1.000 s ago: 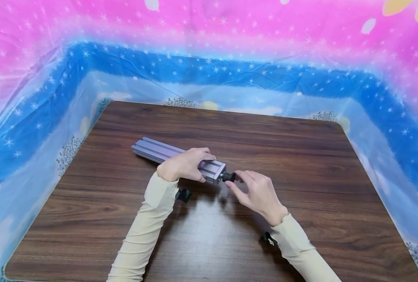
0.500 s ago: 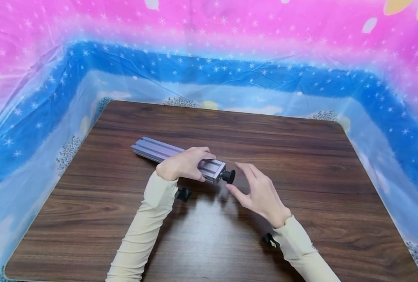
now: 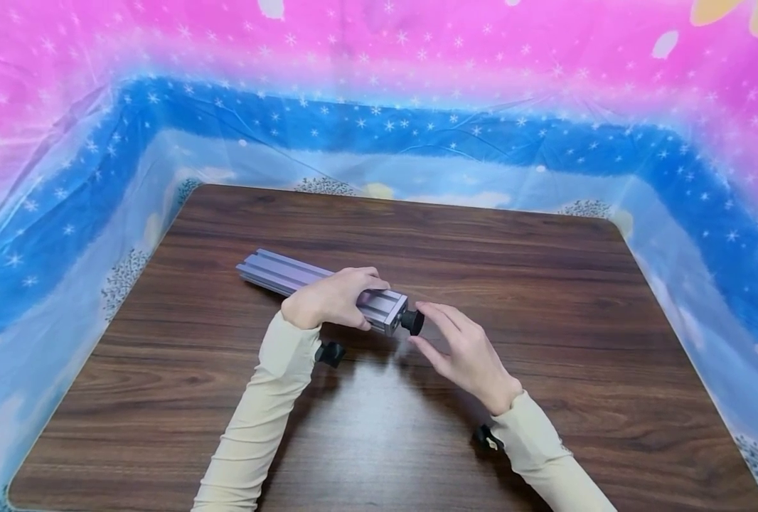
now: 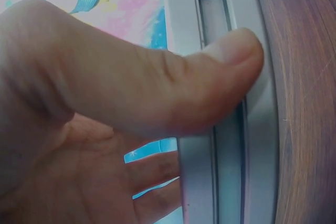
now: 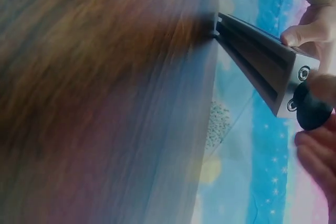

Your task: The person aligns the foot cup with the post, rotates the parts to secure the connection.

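Observation:
A silver aluminium profile (image 3: 283, 270) with long slots is held at a slant over the table by my left hand (image 3: 334, 297). In the left wrist view, the thumb (image 4: 210, 82) presses across a slot of the profile, its other fingers behind. At the near end is a plate (image 5: 289, 87) with two screws showing. From that plate sticks out a black round foot (image 3: 413, 322). My right hand (image 3: 468, 352) has its thumb and fingers spread on either side of the foot, very close to its rim. Whether they touch it is hard to see.
Around the dark wood-grain table (image 3: 532, 284) hangs a pink and blue patterned cloth (image 3: 366, 128). Small black devices sit at both wrists, one under the left (image 3: 331, 354) and one under the right (image 3: 486, 439).
A second ago my right fingers were at the foot's rim; then they spread and drew back, and now they are close around it again. My left hand and the profile stay almost still.

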`<state>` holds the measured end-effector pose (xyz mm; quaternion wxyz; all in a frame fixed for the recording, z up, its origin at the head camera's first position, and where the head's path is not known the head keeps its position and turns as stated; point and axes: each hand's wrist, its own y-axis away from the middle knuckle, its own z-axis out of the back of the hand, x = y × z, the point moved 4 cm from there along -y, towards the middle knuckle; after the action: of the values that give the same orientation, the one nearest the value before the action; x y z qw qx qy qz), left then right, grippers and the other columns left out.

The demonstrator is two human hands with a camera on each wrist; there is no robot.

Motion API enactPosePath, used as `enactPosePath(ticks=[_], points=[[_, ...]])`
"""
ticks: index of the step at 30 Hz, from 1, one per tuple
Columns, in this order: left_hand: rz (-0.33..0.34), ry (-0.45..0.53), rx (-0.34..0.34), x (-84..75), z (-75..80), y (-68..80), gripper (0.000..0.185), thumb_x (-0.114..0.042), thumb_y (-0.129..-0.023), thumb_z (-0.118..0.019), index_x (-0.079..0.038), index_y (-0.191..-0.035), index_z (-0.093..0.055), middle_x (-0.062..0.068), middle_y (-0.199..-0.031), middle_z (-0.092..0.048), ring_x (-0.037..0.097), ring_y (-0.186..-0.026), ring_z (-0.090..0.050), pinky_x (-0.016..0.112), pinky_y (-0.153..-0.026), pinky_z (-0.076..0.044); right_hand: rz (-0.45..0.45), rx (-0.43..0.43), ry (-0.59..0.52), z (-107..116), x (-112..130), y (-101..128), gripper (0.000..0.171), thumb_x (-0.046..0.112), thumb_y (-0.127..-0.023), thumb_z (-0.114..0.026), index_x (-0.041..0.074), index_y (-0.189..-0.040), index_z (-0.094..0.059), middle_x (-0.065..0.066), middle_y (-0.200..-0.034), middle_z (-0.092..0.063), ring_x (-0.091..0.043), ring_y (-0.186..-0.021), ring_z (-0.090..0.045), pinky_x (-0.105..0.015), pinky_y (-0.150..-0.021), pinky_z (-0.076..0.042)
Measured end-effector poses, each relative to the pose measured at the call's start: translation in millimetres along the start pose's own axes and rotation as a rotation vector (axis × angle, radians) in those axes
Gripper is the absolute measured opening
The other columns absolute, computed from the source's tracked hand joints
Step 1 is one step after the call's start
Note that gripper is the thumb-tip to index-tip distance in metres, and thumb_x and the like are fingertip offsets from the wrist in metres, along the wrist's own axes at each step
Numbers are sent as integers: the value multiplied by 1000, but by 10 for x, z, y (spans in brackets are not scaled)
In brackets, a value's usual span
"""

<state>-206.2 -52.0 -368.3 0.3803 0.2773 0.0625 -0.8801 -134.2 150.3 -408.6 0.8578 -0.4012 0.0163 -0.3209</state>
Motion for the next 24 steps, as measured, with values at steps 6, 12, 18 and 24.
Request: enactPosePath(ticks=[6,12,18,24], points=[[-7,-9,-3,8,-14,-15,60,-4,-72,-86,-3,-129,-67,9,-110,-61,21,-92,-57,35,-87,-50,-115,-13,14,-19,-26,-26,35,36,-96,-69,3,-105,-71,-7,-89,-75,-17,-78,-73,-34,-68,-59],[-27,-16,-8,3,-34,-12,63,-4,-71,-87,0,-130,-66,10,-110,-62,22,-93,-58,35,-88,-50,-216,35,99,-46,-53,-37,32,38,-99,-63,15,-77,-68,8,-61,-59,-4,-52,-53,-23,-48,-42],[-46,-23,-29,-19,-3,-6,61,-5,-70,-88,0,-128,-67,11,-111,-63,22,-94,-59,36,-89,-50,-288,78,124,-5,-67,-51,38,43,-100,-57,17,-75,-66,9,-62,-59,-6,-51,-54,-25,-49,-42],[-46,-28,-22,-15,0,-2,60,-5,-71,-87,-1,-127,-67,10,-109,-62,23,-93,-58,35,-87,-50,-180,114,37,38,-56,-16,55,34,-87,-79,3,-129,-62,-9,-121,-66,-22,-106,-67,-37,-87,-57]])
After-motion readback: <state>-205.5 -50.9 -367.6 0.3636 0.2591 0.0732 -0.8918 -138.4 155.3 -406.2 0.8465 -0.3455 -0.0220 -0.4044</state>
